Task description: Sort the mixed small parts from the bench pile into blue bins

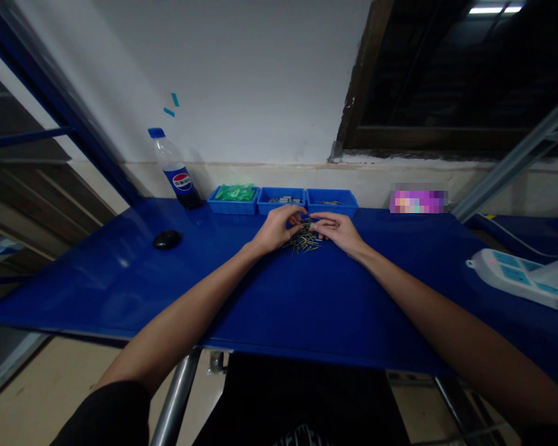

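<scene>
The left hand (275, 228) and right hand (338, 230) meet fingertip to fingertip over a loose pile of brass pins (304, 243) on the table (279, 297). Whether either hand pinches a pin is too small to tell. Three blue trays (281, 209) sit just beyond the hands, probably for easy reach.

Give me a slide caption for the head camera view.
Left hand and right hand meet over a pile of small pins on a blue table.
</scene>
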A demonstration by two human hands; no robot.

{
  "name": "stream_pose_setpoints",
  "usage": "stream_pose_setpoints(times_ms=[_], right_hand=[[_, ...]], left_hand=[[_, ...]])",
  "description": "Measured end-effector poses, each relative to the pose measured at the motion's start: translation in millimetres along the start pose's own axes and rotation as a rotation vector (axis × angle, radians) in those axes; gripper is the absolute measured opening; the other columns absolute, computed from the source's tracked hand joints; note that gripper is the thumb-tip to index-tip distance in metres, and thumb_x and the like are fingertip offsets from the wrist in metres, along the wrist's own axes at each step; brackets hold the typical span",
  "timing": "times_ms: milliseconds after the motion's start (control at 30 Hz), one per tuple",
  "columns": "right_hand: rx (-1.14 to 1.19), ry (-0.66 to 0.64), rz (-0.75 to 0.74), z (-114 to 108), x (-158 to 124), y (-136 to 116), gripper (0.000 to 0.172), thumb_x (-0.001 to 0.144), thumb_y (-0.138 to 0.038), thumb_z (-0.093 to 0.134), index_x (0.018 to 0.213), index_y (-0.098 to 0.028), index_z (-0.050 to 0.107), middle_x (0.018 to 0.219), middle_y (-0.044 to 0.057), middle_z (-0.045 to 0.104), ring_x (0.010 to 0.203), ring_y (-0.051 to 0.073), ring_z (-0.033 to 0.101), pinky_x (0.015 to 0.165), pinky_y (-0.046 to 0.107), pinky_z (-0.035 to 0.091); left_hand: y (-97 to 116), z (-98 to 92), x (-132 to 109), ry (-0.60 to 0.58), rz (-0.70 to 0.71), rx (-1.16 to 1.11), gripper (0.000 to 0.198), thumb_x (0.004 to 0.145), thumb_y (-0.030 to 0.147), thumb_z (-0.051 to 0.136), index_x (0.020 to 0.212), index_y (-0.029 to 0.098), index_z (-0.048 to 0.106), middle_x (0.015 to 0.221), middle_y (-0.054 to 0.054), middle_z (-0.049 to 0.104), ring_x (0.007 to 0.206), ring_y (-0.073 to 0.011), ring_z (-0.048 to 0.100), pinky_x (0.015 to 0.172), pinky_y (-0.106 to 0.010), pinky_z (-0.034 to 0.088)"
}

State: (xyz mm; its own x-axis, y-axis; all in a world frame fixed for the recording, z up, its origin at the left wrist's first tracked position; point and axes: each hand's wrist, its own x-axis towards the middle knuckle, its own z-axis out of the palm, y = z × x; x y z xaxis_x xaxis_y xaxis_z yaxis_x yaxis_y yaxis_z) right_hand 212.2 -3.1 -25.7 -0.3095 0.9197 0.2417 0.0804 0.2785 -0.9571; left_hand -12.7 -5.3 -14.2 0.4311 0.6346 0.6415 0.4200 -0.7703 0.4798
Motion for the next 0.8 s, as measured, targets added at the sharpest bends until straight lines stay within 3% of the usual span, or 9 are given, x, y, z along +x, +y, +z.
stream_pose_setpoints(times_ms=[167,433,533,633,800], right_hand=[[0.0,-0.036,0.012,-0.5,-2.2,-4.2,0.036,0.07,-0.043,0.086,0.098,-0.021,0.081,0.084,0.007,0.078,0.061,0.016,0.062,0.056,0.031,0.046],[-0.008,0.081,0.034,-1.0,0.4,-2.9,0.033,0.07,-0.044,0.085,0.093,-0.02,0.082,0.073,0.006,0.076,0.06,0.016,0.06,0.052,0.029,0.043],[0.043,0.178,-0.011,-4.2,3.4,0.7,0.044,0.073,-0.043,0.082,0.111,-0.021,0.079,0.105,0.01,0.08,0.068,0.017,0.064,0.055,0.03,0.047],[0.083,0.217,-0.021,-7.2,4.7,2.6,0.061,0.074,-0.038,0.08,0.133,-0.027,0.07,0.139,0.012,0.068,0.083,0.021,0.07,0.062,0.033,0.053],[0.067,0.197,-0.003,-7.3,3.2,2.2,0.066,0.077,-0.035,0.077,0.141,-0.031,0.062,0.144,0.01,0.065,0.092,0.024,0.072,0.068,0.037,0.058]], left_hand=[[4.9,2.2,-0.7,-0.022,0.033,0.018,0.029,0.085,0.008,0.071,0.113,0.016,0.067,0.095,-0.004,0.07,0.081,-0.0141,0.068,0.079,-0.029,0.058],[7.6,-2.4,0.0,-0.057,0.054,0.084,0.023,0.091,0.017,0.068,0.114,0.016,0.066,0.101,-0.007,0.071,0.085,-0.0159,0.069,0.082,-0.031,0.058],[5.8,-11.3,-0.3,-0.144,0.034,0.195,0.018,0.093,0.021,0.064,0.11,0.016,0.068,0.102,-0.008,0.073,0.091,-0.0197,0.07,0.086,-0.036,0.056],[0.2,-20.1,-1.9,-0.286,0.023,0.279,0.018,0.09,0.017,0.06,0.104,0.017,0.072,0.099,-0.008,0.074,0.092,-0.0216,0.07,0.087,-0.037,0.056],[-10.2,-24.2,-3.1,-0.368,0.025,0.268,0.026,0.08,0.011,0.06,0.101,0.016,0.075,0.098,-0.008,0.075,0.088,-0.0211,0.069,0.084,-0.035,0.055]])
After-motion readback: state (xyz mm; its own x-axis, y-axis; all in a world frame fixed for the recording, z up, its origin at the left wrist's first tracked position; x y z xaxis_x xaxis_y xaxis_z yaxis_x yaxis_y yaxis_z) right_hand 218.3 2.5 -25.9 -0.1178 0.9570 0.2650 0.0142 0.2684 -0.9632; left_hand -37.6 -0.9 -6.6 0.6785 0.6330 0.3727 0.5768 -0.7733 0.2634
